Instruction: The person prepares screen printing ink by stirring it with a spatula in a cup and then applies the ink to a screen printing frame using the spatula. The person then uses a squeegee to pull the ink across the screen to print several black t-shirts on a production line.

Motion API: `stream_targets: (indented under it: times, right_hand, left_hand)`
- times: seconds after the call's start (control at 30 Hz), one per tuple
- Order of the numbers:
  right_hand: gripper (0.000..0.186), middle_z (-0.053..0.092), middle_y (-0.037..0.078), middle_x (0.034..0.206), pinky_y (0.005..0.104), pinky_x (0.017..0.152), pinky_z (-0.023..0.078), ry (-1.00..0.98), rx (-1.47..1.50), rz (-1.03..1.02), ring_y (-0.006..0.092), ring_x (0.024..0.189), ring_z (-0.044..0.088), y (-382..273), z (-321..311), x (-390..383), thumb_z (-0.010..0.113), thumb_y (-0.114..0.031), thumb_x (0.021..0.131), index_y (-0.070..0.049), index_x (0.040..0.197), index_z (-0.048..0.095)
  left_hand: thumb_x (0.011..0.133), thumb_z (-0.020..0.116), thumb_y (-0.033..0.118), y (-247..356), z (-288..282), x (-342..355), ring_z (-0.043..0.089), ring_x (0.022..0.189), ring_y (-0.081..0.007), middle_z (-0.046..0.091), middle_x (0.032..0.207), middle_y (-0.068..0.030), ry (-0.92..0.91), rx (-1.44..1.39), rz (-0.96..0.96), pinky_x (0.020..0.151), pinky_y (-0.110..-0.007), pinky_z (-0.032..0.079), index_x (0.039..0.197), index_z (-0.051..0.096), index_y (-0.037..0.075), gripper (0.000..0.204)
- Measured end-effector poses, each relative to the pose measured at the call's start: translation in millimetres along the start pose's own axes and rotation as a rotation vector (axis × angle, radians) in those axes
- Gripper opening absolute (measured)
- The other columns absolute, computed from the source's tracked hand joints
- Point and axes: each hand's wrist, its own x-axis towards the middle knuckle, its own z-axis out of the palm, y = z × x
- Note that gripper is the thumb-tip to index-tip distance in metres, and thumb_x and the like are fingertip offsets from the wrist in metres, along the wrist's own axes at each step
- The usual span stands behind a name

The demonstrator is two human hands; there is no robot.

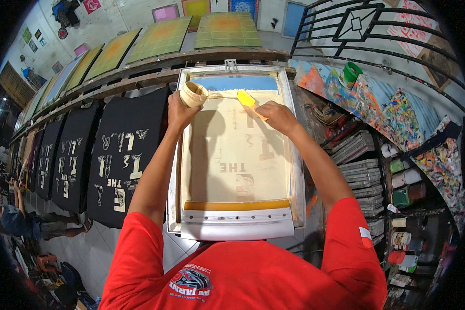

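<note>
Beneath both arms lies a screen printing frame (297,170), its mesh coated in cream ink with faint lettering showing through. My left hand (180,114) is wrapped round a small cream-coloured ink tub (193,94), held over the frame's far left part. A yellow and orange spatula (247,98) is in my right hand (278,116), its yellow blade at the far end of the mesh, near a ridge of cream ink. I cannot tell whether the blade touches the ink. A squeegee (237,206) with an amber blade and white holder lies across the frame's near end.
Black printed shirts (124,155) lie on boards in a row to the left. Yellow-green screens (227,30) lean beyond a wooden rail. Right are a green bucket (350,74), a paint-splattered board (392,108), stacked frames (361,181) and shelved ink tubs (405,178). Another person (23,219) is far left.
</note>
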Motion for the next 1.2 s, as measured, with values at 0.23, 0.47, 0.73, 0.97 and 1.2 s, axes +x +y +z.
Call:
stream_targets:
  times: [0.23, 0.47, 0.73, 0.97, 1.2]
  right_hand:
    - [0.011, 0.066, 0.005, 0.085, 0.0373, 0.071, 0.054, -0.055, -0.159, 0.001, 0.0253, 0.087, 0.063, 10, -23, -20, 0.057, -0.007, 0.082, -0.008, 0.091, 0.062]
    - [0.009, 0.067, 0.014, 0.083, 0.0420, 0.073, 0.054, -0.115, -0.156, 0.184, 0.0309, 0.087, 0.064, -11, -6, -55, 0.058, -0.007, 0.081, 0.000, 0.084, 0.063]
    - [0.016, 0.066, 0.020, 0.080, 0.0448, 0.072, 0.052, -0.159, 0.007, 0.410, 0.0349, 0.080, 0.066, -43, -39, -43, 0.063, -0.016, 0.083, 0.000, 0.082, 0.067]
    - [0.022, 0.069, 0.019, 0.082, 0.0378, 0.068, 0.053, 0.431, 0.223, 0.645, 0.0325, 0.074, 0.068, -11, -86, -58, 0.062, -0.021, 0.087, 0.000, 0.092, 0.070]
    - [0.021, 0.067, 0.008, 0.077, 0.0268, 0.061, 0.054, 0.976, 1.104, 1.130, 0.0157, 0.070, 0.067, 7, -69, -109, 0.063, -0.019, 0.092, 0.002, 0.094, 0.063]
  left_hand:
    - [0.057, 0.085, 0.011, 27, -1, 3, 0.068, 0.084, -0.0323, 0.069, 0.089, -0.0198, -0.121, -0.183, -0.095, 0.078, -0.038, 0.054, 0.094, 0.064, -0.005, 0.045]
    - [0.058, 0.084, 0.009, 50, -4, 0, 0.070, 0.080, -0.0290, 0.071, 0.087, -0.0191, -0.120, -0.231, -0.096, 0.075, -0.036, 0.055, 0.091, 0.065, -0.006, 0.041]
    - [0.058, 0.084, 0.010, 48, -1, -4, 0.070, 0.081, -0.0268, 0.071, 0.088, -0.0178, -0.120, -0.205, -0.063, 0.076, -0.035, 0.055, 0.094, 0.064, -0.006, 0.043]
    - [0.059, 0.084, 0.009, 48, 4, -10, 0.069, 0.085, -0.0276, 0.070, 0.092, -0.0178, -0.119, -0.227, -0.066, 0.078, -0.036, 0.054, 0.097, 0.063, -0.006, 0.046]
    - [0.058, 0.087, 0.013, 71, 10, -23, 0.065, 0.091, -0.0323, 0.067, 0.096, -0.0177, -0.170, -0.303, -0.079, 0.084, -0.039, 0.052, 0.103, 0.061, -0.005, 0.055]
